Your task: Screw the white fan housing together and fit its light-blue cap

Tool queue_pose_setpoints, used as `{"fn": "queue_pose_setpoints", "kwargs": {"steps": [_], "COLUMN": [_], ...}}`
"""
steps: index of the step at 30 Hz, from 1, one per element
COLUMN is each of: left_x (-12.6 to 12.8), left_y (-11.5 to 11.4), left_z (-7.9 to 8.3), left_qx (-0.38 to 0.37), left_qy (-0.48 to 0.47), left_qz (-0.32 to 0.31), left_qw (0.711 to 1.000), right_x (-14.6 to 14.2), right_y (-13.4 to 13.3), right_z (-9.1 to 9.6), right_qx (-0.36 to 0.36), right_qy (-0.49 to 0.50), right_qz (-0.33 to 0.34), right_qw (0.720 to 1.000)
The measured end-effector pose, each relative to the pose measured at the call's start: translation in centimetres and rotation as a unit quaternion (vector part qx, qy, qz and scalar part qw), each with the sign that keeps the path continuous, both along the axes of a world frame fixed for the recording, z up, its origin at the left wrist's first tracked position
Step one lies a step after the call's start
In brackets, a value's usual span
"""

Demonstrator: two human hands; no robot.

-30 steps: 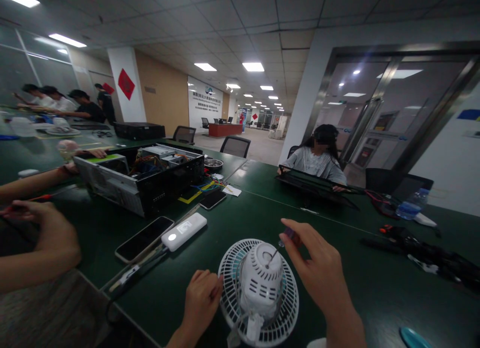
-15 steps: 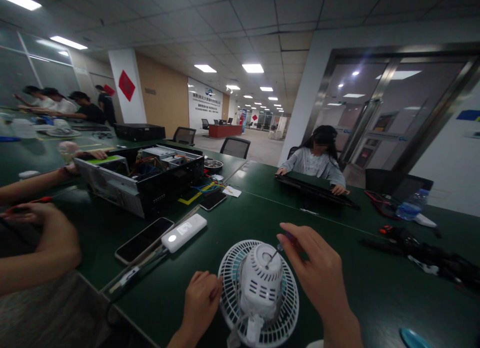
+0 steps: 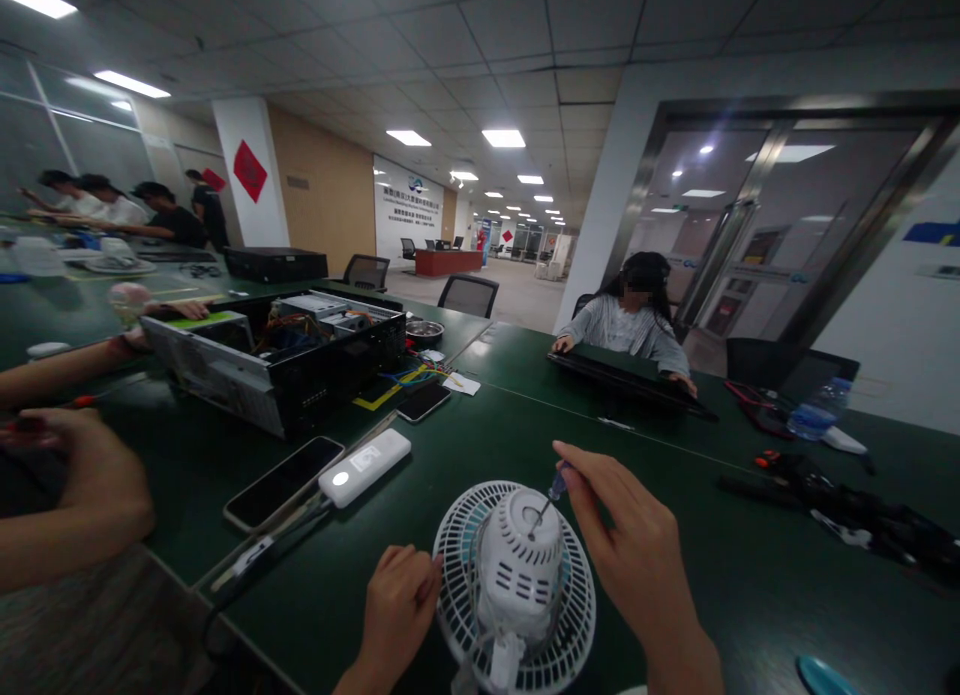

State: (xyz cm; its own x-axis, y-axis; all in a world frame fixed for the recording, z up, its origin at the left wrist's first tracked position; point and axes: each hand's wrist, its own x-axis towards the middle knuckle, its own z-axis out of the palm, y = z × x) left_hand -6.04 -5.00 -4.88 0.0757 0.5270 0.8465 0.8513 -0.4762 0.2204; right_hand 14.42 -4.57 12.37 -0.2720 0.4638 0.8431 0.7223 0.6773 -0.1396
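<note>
Hiding part of the screwdriver (image 3: 557, 485), right hand (image 3: 634, 530)

The right hand (image 3: 634, 535) has shifted its fingers (image 3: 589, 467), baring more screwdriver handle (image 3: 557, 484); the black panel (image 3: 628, 384) lies flatter.

Screwdriver handle (image 3: 559, 483) partly hidden by the right hand (image 3: 626, 525), teal object (image 3: 823, 675) and white thing (image 3: 634, 691) (no telling what, from here) cut off at the bottom, red item (image 3: 30, 434) at far left blurred, smallest wall lettering (image 3: 411, 217) unreadable.
</note>
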Motion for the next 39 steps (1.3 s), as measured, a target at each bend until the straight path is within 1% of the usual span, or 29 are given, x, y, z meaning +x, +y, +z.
{"fn": "queue_pose_setpoints", "kwargs": {"steps": [4, 8, 12, 14, 17, 19, 24, 28, 30, 34, 36, 39], "left_x": [0.0, 0.1, 0.1, 0.1, 0.1, 0.1, 0.1, 0.2, 0.2, 0.2, 0.2, 0.2], "left_y": [0.0, 0.0, 0.1, 0.1, 0.1, 0.1, 0.0, 0.0, 0.0, 0.1, 0.1, 0.0], "left_z": [-0.1, 0.0, 0.0, 0.0, -0.1, -0.1, 0.1, 0.1, 0.1, 0.0, 0.1, 0.3], "left_qx": [0.0, -0.001, -0.003, -0.002, 0.0, 0.0, -0.004, 0.004, 0.005, 0.005, 0.002, 0.0], "left_qy": [0.0, 0.005, 0.007, 0.004, 0.001, 0.002, 0.0, -0.004, -0.001, 0.004, 0.006, 0.01], "left_qz": [0.004, 0.009, 0.008, 0.006, 0.007, 0.008, 0.001, 0.001, 0.004, 0.011, 0.013, 0.013], "left_qw": [1.0, 1.0, 1.0, 1.0, 1.0, 1.0, 1.0, 1.0, 1.0, 1.0, 1.0, 1.0], "right_x": [-0.1, 0.1, 0.0, -0.2, -0.5, -0.7, -0.8, -1.0, -1.0, -1.0, -0.9, -0.9], "right_y": [0.0, -0.2, -0.4, -0.3, -0.1, -0.1, -0.3, -0.1, 0.0, 0.2, 0.3, 0.4], "right_z": [-0.1, 0.0, 0.2, 0.1, 0.0, -0.1, -0.1, -0.3, -0.3, -0.4, -0.5, -0.6], "right_qx": [0.021, 0.015, -0.003, 0.002, 0.02, 0.019, 0.011, 0.042, 0.042, 0.02, 0.026, 0.055], "right_qy": [-0.008, -0.009, -0.011, -0.009, 0.0, 0.008, 0.015, 0.018, 0.012, 0.001, -0.005, -0.008], "right_qz": [-0.019, -0.023, 0.012, 0.019, -0.008, -0.021, 0.013, -0.023, -0.035, -0.011, -0.003, -0.024], "right_qw": [1.0, 1.0, 1.0, 1.0, 1.0, 1.0, 1.0, 0.999, 0.998, 1.0, 1.0, 0.998]}}
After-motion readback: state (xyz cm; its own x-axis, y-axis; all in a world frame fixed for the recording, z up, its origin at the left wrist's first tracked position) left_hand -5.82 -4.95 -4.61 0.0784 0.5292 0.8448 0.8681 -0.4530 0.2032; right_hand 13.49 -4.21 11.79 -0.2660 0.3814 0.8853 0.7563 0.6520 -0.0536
